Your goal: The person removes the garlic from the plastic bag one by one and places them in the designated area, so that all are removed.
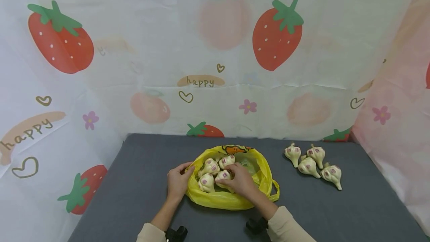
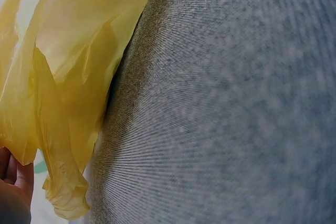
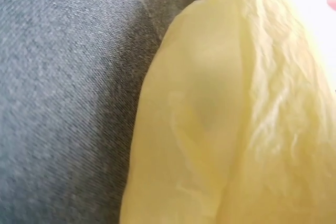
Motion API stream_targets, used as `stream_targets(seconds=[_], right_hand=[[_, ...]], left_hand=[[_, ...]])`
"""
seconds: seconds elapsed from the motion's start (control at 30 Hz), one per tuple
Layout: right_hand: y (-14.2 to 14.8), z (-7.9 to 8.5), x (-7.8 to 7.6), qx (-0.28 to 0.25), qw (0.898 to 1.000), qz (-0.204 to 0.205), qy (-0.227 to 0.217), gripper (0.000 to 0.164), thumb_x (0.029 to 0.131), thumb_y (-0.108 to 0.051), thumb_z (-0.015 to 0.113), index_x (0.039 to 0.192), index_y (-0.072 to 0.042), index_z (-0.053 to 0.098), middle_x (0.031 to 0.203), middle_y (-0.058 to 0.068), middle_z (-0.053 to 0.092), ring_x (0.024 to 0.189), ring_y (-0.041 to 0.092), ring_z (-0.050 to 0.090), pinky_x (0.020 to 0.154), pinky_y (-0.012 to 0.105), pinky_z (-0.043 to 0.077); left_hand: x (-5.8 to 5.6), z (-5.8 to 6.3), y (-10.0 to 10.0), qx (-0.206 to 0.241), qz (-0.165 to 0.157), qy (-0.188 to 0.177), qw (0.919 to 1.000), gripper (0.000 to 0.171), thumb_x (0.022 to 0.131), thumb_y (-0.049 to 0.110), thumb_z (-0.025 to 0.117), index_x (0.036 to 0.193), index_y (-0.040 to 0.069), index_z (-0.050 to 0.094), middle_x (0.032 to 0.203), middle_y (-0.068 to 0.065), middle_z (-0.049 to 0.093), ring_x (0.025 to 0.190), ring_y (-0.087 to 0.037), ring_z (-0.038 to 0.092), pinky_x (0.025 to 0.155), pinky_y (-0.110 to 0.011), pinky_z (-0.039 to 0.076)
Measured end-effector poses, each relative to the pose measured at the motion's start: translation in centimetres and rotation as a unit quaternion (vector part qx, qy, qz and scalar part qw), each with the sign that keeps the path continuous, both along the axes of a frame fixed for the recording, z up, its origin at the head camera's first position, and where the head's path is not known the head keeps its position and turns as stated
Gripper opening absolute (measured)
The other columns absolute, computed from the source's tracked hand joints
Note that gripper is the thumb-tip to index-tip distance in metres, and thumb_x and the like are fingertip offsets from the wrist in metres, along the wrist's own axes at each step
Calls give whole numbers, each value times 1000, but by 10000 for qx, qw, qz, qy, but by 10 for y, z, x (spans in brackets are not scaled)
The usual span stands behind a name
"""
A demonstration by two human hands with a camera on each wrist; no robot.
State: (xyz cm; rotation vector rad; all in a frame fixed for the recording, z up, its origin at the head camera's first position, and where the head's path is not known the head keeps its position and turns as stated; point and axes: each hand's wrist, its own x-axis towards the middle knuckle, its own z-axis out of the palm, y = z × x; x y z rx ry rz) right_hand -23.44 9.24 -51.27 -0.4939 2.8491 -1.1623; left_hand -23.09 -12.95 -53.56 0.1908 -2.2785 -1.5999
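A yellow plastic bag (image 1: 220,200) stands open on the table with several garlic bulbs (image 1: 206,183) inside. My left hand (image 1: 177,183) pinches the bag's left rim between thumb and fingers. Reaching in over the right side, my right hand (image 1: 242,180) grips a garlic bulb (image 1: 223,176) at the front of the group. In the left wrist view the bag's wall (image 2: 94,66) hangs in folds, with some fingers at the lower left edge. The right wrist view is mostly filled by the bag's side (image 3: 210,119); the right hand's grip is hidden there.
Several more garlic bulbs (image 1: 308,166) lie clustered at the right rear of the dark grey table (image 1: 141,160). The bag's handle loop (image 1: 276,189) sticks out on its right. A strawberry-printed cloth (image 1: 161,47) hangs behind and along both sides.
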Motion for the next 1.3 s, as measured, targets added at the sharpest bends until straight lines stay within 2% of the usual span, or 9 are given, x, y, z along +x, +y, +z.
stream_targets(seconds=[0.3,0.63,1.0,1.17,1.3], right_hand=[[9,8,1,-53,9997,56,239,47,82,-40,78,115,-8,69,96,1,59,85,14,55,72,30,49],[21,18,4,-625,9980,-103,-50,49,80,-38,80,119,-10,69,100,0,60,89,14,59,76,31,52],[32,33,1,-758,9968,-71,232,43,80,-33,81,116,-13,70,107,1,63,90,14,62,78,29,54],[40,39,-2,-820,9953,-8,506,44,80,-31,81,117,-11,69,108,5,65,90,16,64,78,26,54],[47,44,-1,-853,9945,-35,604,45,80,-30,80,118,-9,68,107,5,64,91,17,64,78,27,54]], left_hand=[[0,-1,0,95,-25,-13,10000,20,88,18,73,103,6,77,100,-14,75,80,-15,69,64,-15,51],[-2,-3,-1,109,-98,75,9999,22,89,19,72,103,2,77,100,-17,75,79,-17,69,61,-13,50],[-1,-4,-1,152,-62,4,9999,21,89,19,73,103,4,77,101,-16,75,82,-19,70,64,-14,52],[-3,-3,-2,156,-93,28,9998,23,89,20,72,103,2,77,102,-17,74,85,-24,71,64,-12,50],[-3,-2,-2,159,-108,-57,9998,22,89,19,72,104,4,77,102,-16,75,86,-23,71,64,-13,51]])
